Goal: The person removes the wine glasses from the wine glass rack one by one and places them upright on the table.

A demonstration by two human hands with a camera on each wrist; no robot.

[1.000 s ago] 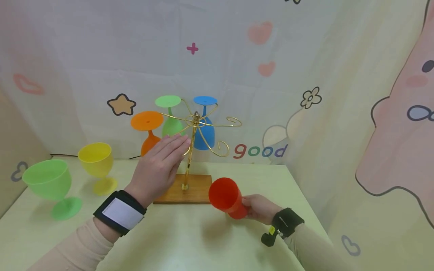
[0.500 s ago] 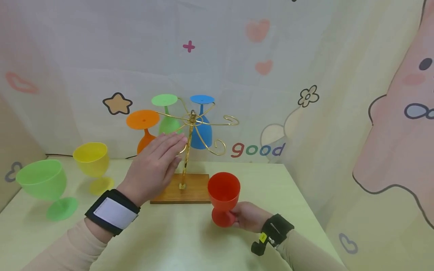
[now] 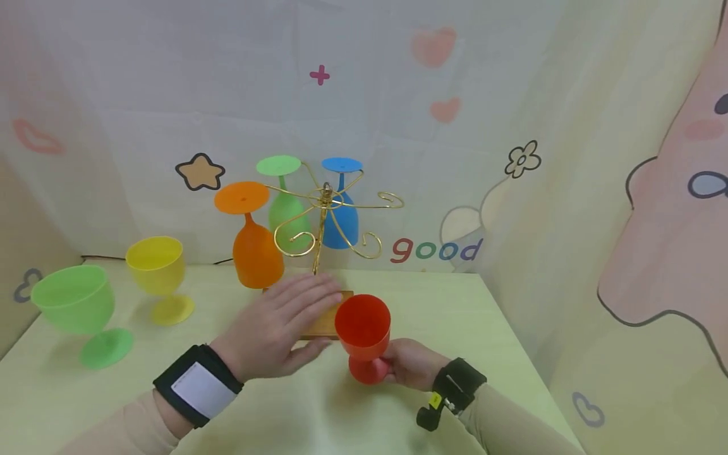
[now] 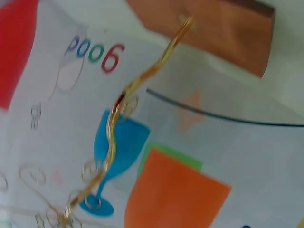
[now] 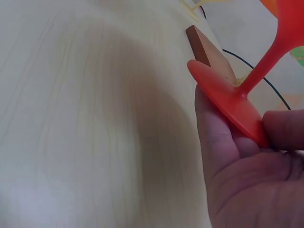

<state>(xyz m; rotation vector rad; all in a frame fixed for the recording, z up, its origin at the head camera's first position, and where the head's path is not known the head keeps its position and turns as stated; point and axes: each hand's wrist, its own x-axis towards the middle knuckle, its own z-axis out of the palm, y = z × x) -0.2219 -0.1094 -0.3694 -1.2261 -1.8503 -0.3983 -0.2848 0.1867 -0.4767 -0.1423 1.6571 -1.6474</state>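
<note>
My right hand point(image 3: 415, 364) holds a red plastic goblet point(image 3: 364, 328) by its foot, bowl up and tilted toward me. In the right wrist view the thumb presses on the goblet's foot point(image 5: 228, 102), with fingers beneath it. My left hand point(image 3: 287, 325) reaches toward the goblet's bowl, fingers straight, thumb apart, nothing in its grasp. Behind stands a gold wire glass rack point(image 3: 327, 202) on a wooden base point(image 3: 321, 327) that the left hand partly hides. An orange goblet point(image 3: 257, 256), a green goblet point(image 3: 289, 212) and a blue goblet point(image 3: 342, 221) hang upside down from it.
At the left of the pale table point(image 3: 443, 309), a light green goblet point(image 3: 79, 303) and a yellow goblet point(image 3: 156, 272) stand upright. A printed curtain point(image 3: 364, 63) rises directly behind the table. Curled rack arms stick out at the front and right.
My left hand has come down from in front of the rack toward the red goblet, uncovering the orange goblet. My right hand has brought the red goblet slightly left and turned it more upright.
</note>
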